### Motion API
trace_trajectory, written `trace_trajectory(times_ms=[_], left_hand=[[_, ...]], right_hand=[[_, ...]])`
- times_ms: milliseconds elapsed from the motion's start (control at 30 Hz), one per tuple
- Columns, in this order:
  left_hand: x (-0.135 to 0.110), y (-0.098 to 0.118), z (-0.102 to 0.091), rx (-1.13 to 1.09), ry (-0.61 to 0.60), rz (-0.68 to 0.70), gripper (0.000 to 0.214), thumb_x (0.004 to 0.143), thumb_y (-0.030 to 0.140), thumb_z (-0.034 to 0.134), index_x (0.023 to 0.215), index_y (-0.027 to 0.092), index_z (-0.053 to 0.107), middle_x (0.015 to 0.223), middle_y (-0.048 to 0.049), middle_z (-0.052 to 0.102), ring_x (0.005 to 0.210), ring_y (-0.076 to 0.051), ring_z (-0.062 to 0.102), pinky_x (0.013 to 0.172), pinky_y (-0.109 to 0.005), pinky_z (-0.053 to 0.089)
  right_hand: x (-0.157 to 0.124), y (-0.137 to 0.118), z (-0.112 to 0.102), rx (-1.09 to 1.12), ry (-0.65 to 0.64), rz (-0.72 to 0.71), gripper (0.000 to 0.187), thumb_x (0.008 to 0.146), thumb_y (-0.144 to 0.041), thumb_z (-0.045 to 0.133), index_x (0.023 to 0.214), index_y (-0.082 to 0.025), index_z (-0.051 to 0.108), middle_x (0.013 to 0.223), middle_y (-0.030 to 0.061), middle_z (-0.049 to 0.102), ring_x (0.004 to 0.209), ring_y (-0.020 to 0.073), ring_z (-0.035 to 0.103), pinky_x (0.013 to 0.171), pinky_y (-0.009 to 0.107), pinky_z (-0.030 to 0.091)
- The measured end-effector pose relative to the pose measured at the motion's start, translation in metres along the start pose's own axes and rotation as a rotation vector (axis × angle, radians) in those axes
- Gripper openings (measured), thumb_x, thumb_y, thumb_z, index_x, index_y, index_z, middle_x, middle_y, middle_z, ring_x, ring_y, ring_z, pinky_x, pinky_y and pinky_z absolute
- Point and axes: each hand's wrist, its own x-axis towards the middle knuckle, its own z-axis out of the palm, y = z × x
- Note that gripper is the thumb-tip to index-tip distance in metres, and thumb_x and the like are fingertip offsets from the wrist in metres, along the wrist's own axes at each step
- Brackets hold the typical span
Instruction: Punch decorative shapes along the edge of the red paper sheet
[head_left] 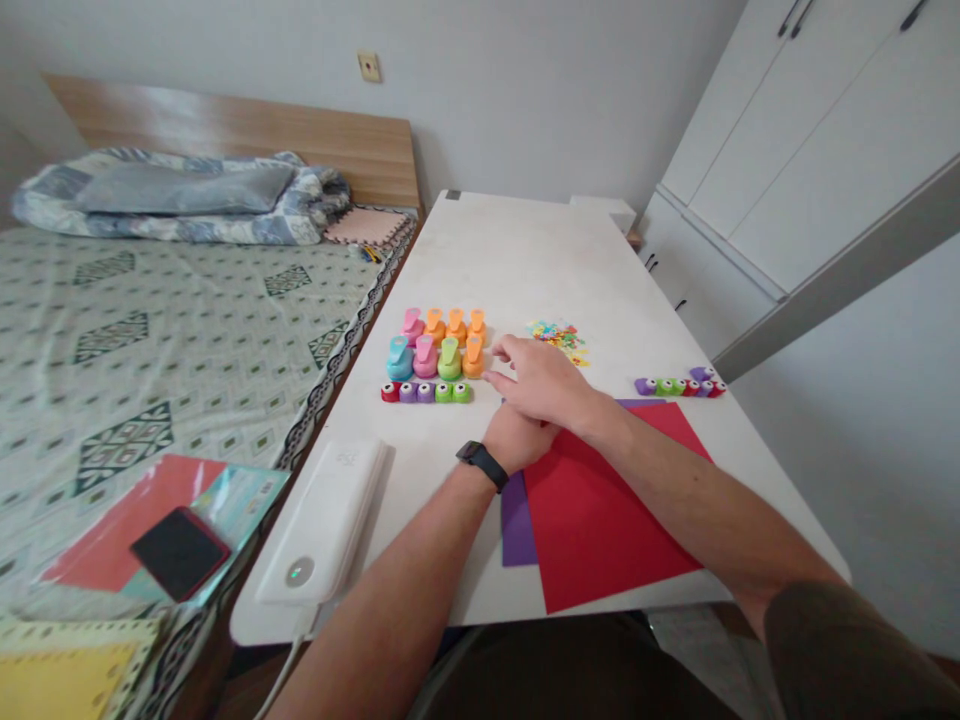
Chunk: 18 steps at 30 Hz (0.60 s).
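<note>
My right hand (541, 378) crosses over my left hand (517, 438) above the table. Its thumb and fingers are apart and curved, with nothing visible between them, just right of an orange craft punch (473, 358). My left hand, with a dark watch on the wrist, lies at the upper left corner of the red paper sheet (592, 510); its fingers are hidden beneath the right hand. A purple sheet (519, 525) shows from under the red one. Beyond the right hand lies a scatter of small colourful paper cutouts (562, 338).
Two rows of larger punches (425, 355) and a row of small punches (426, 393) stand left of my hands. More small punches (679, 386) sit at the right edge. A white power bank (326, 530) with a cable lies front left. A bed (187, 330) adjoins the table.
</note>
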Motion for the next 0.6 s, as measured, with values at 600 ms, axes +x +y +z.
trace_trajectory(times_ms=[600], left_hand=[[-0.002,0.009,-0.017,-0.053,-0.101,-0.018,0.019,0.090,0.035,0.061,0.097,0.023,0.075,0.093,-0.0039,0.078,0.085,-0.019,0.071,0.075,-0.028,0.051]], right_hand=[[-0.119,0.310,-0.095,-0.322,-0.143,0.909,0.042,0.080,-0.047,0.073,0.104,-0.013,0.078,0.090,0.0160,0.077,0.081,0.0271,0.070,0.072,0.036,0.048]])
